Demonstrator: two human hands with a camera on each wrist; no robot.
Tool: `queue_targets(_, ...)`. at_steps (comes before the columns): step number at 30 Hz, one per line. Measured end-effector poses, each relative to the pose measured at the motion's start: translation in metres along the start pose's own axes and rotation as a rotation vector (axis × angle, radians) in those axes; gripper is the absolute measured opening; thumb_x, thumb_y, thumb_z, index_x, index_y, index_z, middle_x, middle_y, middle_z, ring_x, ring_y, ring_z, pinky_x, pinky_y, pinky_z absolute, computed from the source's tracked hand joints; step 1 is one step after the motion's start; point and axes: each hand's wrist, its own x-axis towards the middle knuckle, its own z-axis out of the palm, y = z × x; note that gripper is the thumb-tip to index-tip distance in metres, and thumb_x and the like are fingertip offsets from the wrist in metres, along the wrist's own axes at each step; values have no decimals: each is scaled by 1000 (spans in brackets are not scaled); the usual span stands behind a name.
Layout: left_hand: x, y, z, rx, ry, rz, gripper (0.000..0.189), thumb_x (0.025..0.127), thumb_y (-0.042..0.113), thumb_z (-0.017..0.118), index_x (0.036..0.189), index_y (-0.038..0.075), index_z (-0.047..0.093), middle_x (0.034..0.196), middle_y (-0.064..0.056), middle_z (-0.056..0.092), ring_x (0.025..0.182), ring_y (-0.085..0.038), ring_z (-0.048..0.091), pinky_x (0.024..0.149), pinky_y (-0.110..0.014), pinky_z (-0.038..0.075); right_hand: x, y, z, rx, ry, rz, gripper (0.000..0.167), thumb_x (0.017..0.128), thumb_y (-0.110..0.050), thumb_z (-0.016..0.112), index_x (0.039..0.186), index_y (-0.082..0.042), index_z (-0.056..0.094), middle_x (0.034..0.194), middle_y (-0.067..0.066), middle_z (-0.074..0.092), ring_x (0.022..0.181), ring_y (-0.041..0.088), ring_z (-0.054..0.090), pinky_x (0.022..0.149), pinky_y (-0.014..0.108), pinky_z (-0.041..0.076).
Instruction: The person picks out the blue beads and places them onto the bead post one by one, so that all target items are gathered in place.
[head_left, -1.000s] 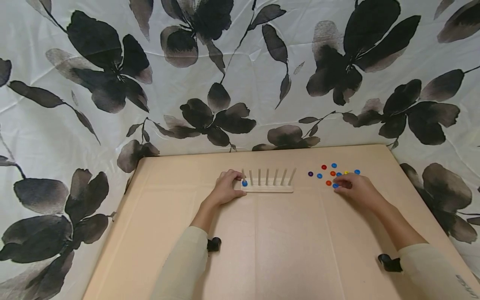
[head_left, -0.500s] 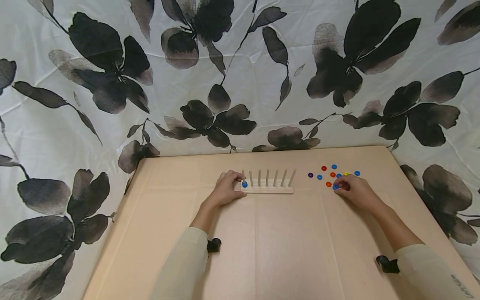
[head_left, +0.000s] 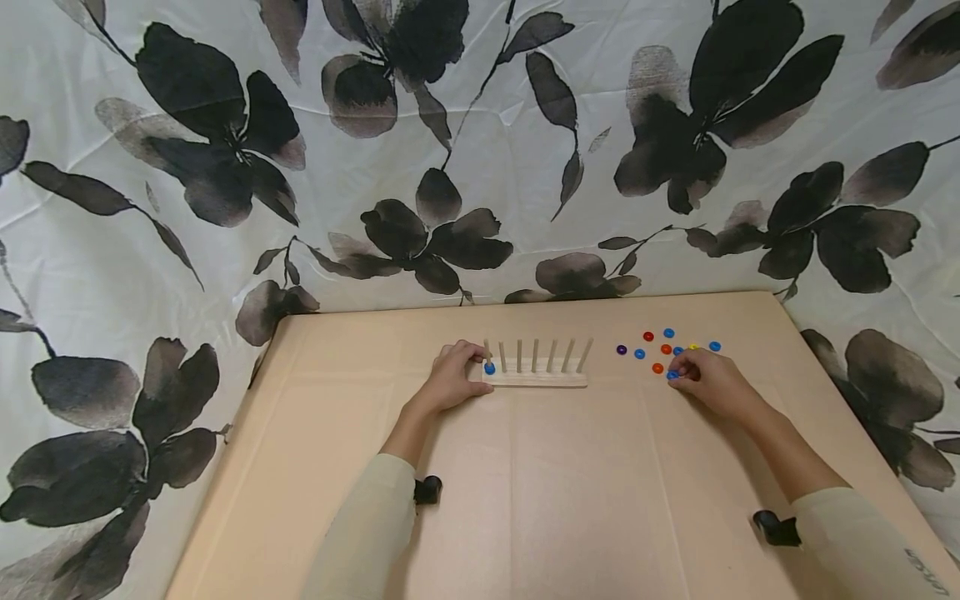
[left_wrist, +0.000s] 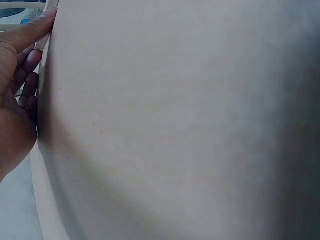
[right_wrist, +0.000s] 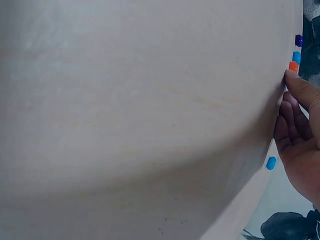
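A wooden peg rack (head_left: 536,380) with several upright pegs stands towards the back of the table. One blue bead (head_left: 490,368) sits low on its leftmost peg. My left hand (head_left: 453,375) grips the rack's left end, the thumb at the front edge. In the left wrist view only part of the rack shows beyond the fingers. Off to the right, my right hand (head_left: 709,381) pinches another blue bead (head_left: 672,376) at table level; its fingers partly cover that bead. Beside this hand, an orange-red bead (right_wrist: 293,66) lies just past the thumb tip in the right wrist view.
Loose beads lie around the right hand, among them a purple bead (head_left: 622,350), a red bead (head_left: 648,337), a yellow bead (head_left: 693,346) and a blue bead (head_left: 715,346). A floral cloth (head_left: 465,150) hangs behind the tan table (head_left: 585,492).
My right forearm has shifted very slightly left, its fingertips staying at the same blue bead. The left hand and the rack have not moved.
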Motion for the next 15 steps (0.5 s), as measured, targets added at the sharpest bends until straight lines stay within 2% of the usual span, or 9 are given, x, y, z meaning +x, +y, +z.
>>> queue_targets(5, 1, -1, 1, 10, 0, -3, 55, 78, 23, 91, 125, 8, 65, 125, -6, 62, 126, -29, 45, 111, -47, 32, -1, 0, -1, 3, 0, -22, 15, 91, -12, 79, 97, -5, 67, 87, 5, 65, 83, 20, 58, 69, 22, 50)
queue_targets(10, 1, -2, 1, 14, -2, -10, 55, 79, 24, 91, 125, 9, 65, 125, -5, 62, 127, -29, 45, 111, -47, 32, -1, -5, -8, -8, -15, -8, 18, 91, -13, 78, 101, -5, 66, 90, 5, 67, 85, 22, 60, 70, 21, 50)
queue_targets(15, 1, -3, 2, 19, -1, -4, 55, 79, 24, 91, 125, 9, 65, 125, -5, 62, 126, -29, 45, 111, -47, 32, 1, -17, -19, -7, 29, -25, 23, 89, -12, 81, 104, -2, 66, 90, 7, 68, 86, 24, 60, 70, 18, 49)
